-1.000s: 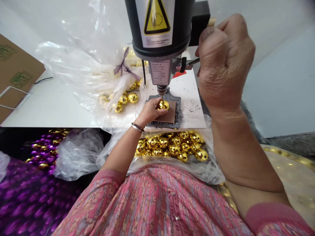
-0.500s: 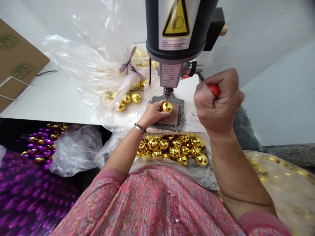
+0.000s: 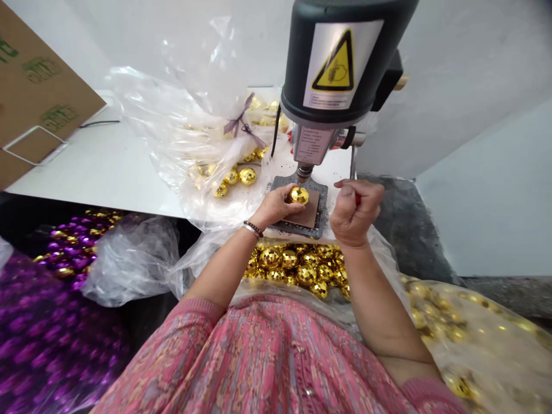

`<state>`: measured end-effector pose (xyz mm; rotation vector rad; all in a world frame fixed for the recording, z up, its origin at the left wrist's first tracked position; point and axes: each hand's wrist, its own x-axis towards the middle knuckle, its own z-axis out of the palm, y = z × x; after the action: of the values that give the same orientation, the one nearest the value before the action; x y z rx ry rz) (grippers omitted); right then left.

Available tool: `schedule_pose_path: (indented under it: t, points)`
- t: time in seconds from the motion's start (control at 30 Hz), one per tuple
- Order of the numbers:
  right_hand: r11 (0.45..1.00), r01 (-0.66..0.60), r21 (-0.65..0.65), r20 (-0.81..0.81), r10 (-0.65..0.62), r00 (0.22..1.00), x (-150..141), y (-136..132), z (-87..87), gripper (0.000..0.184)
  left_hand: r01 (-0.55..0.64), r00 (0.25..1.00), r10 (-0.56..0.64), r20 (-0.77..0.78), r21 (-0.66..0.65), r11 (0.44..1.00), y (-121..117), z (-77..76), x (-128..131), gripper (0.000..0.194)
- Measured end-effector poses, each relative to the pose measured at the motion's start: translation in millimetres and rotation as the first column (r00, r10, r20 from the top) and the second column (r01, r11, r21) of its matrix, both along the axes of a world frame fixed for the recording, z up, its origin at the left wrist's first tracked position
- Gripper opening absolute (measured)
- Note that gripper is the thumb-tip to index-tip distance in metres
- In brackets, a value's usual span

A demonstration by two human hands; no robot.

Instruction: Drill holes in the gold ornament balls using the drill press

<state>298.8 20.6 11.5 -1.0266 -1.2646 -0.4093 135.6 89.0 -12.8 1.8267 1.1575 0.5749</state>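
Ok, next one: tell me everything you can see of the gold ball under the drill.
The gold ball is a small round ornament with a shiny, mirror-like surface of tiny facets; it looks like plated plastic. The left hand grips it from the side, holding it just above a brown pad. A drill bit points down at its top, though the picture is too small to tell whether the tip touches it.

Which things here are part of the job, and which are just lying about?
Part of the job:
- black bench drill head
- gold mirrored ball in the left hand
- brown flat pad on a grey metal plate
- red-handled tool in the right hand

Lying about:
- clear plastic bag of loose gold balls
- purple mirrored balls
- brown cardboard sheet
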Motion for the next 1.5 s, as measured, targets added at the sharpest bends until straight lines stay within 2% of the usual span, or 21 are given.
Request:
schedule_pose_path:
  t: [0.07, 0.13, 0.2, 0.27, 0.33, 0.37, 0.47, 0.6, 0.7, 0.8, 0.87, 0.93, 1.0, 1.07, 1.13, 1.23, 1.3, 1.33, 1.4, 1.47, 1.5]
  points:
    - [1.0, -0.008, 0.008, -0.009, 0.008, 1.0, -0.5, 0.9, -3.6, 0.027, 0.014, 1.0, -0.014, -0.005, 0.006, 1.0, -0.3, -0.6, -0.1, 0.057]
    - [1.0, -0.013, 0.006, -0.022, 0.013, 1.0, 0.3, -0.1, 5.8, 0.032, 0.015, 1.0, -0.015, -0.006, 0.007, 1.0, 0.3, -3.0, -0.1, 0.055]
    - [1.0, -0.006, -0.013, -0.042, 0.006, 0.999, 3.5, 0.4, 29.7, 0.037, 0.001, 1.0, -0.001, -0.006, -0.001, 1.0, 1.3, -5.9, 0.2, 0.055]
    - [0.997, -0.004, -0.075, -0.101, -0.004, 0.995, 9.1, 6.0, 63.0, 0.037, -0.006, 1.0, 0.005, -0.004, -0.009, 1.0, 2.1, -8.0, 0.4, 0.056]
    - [0.965, -0.117, -0.233, -0.264, 0.053, 0.963, 15.5, 16.3, 95.4, 0.031, -0.002, 1.0, 0.002, 0.003, -0.012, 1.0, 1.6, -8.4, -0.3, 0.058]
    - [0.958, -0.128, -0.258, -0.288, 0.05, 0.956, 18.2, 22.1, 108.4, 0.029, -0.001, 1.0, 0.001, 0.007, -0.009, 1.0, 0.6, -7.8, -1.5, 0.059]
    - [0.94, -0.155, -0.304, -0.336, 0.046, 0.941, 22.8, 35.5, 128.6, 0.03, 0.018, 1.0, -0.018, 0.018, 0.009, 1.0, -6.4, -3.6, -8.6, 0.058]
    - [0.943, -0.17, -0.286, -0.364, 0.057, 0.93, 23.6, 40.1, 125.8, 0.028, 0.143, 0.99, -0.143, 0.002, -0.001, 0.99, -24.2, 3.2, -20.7, 0.055]
    - [0.952, -0.189, -0.24, -0.366, 0.092, 0.926, 23.7, 40.1, 121.7, 0.027, 0.297, 0.955, -0.297, 0.011, -0.036, 0.954, -37.6, 7.3, -24.9, 0.064]
    - [0.957, -0.202, -0.208, -0.396, 0.107, 0.912, 22.6, 39.2, 121.9, 0.026, 0.328, 0.945, -0.328, 0.018, -0.041, 0.944, -39.8, 11.5, -28.1, 0.061]
    - [0.957, -0.205, -0.204, -0.409, 0.107, 0.906, 21.2, 36.6, 122.9, 0.027, 0.226, 0.974, -0.226, -0.009, -0.022, 0.974, -30.1, 14.2, -33.5, 0.042]
    - [0.953, -0.209, -0.222, -0.39, 0.11, 0.914, 19.5, 31.7, 123.7, 0.028, 0.018, 0.998, -0.014, -0.067, 0.061, 0.998, -11.0, 16.6, -41.9, 0.03]
    - [0.945, -0.209, -0.25, -0.364, 0.109, 0.925, 17.5, 25.4, 123.9, 0.032, -0.217, 0.955, 0.25, -0.158, 0.204, 0.955, 13.6, 17.9, -51.2, 0.035]
    - [0.937, -0.209, -0.281, -0.358, 0.1, 0.928, 15.0, 19.0, 123.9, 0.038, -0.34, 0.858, 0.431, -0.279, 0.32, 0.884, 38.0, 17.6, -58.6, 0.045]
    - [0.928, -0.204, -0.312, -0.373, 0.078, 0.924, 12.2, 13.9, 124.1, 0.041, -0.346, 0.788, 0.472, -0.395, 0.35, 0.87, 56.8, 15.5, -62.5, 0.051]
    - [0.929, -0.184, -0.32, -0.371, 0.056, 0.927, 8.8, 9.0, 124.5, 0.035, -0.284, 0.754, 0.406, -0.517, 0.301, 0.91, 70.3, 10.8, -63.7, 0.055]
    - [0.932, -0.177, -0.315, -0.353, 0.058, 0.934, 7.8, 7.4, 124.4, 0.033, -0.272, 0.746, 0.392, -0.539, 0.291, 0.917, 70.8, 8.2, -64.6, 0.05]
    - [0.931, -0.178, -0.319, -0.348, 0.06, 0.936, 7.8, 6.9, 124.2, 0.034, -0.282, 0.759, 0.395, -0.518, 0.286, 0.916, 69.1, 7.3, -65.9, 0.045]
    - [0.922, -0.183, -0.341, -0.342, 0.06, 0.938, 8.4, 6.7, 123.4, 0.035, -0.33, 0.845, 0.387, -0.37, 0.21, 0.921, 62.6, 6.5, -69.7, 0.035]
    - [0.923, -0.194, -0.332, -0.33, 0.079, 0.941, 9.9, 7.6, 122.0, 0.034, -0.357, 0.932, 0.355, -0.078, -0.009, 0.934, 53.0, 6.7, -73.7, 0.027]
    - [0.928, -0.195, -0.319, -0.321, 0.088, 0.943, 10.8, 8.5, 121.1, 0.033, -0.329, 0.935, 0.346, 0.083, -0.17, 0.929, 47.5, 7.3, -74.9, 0.027]
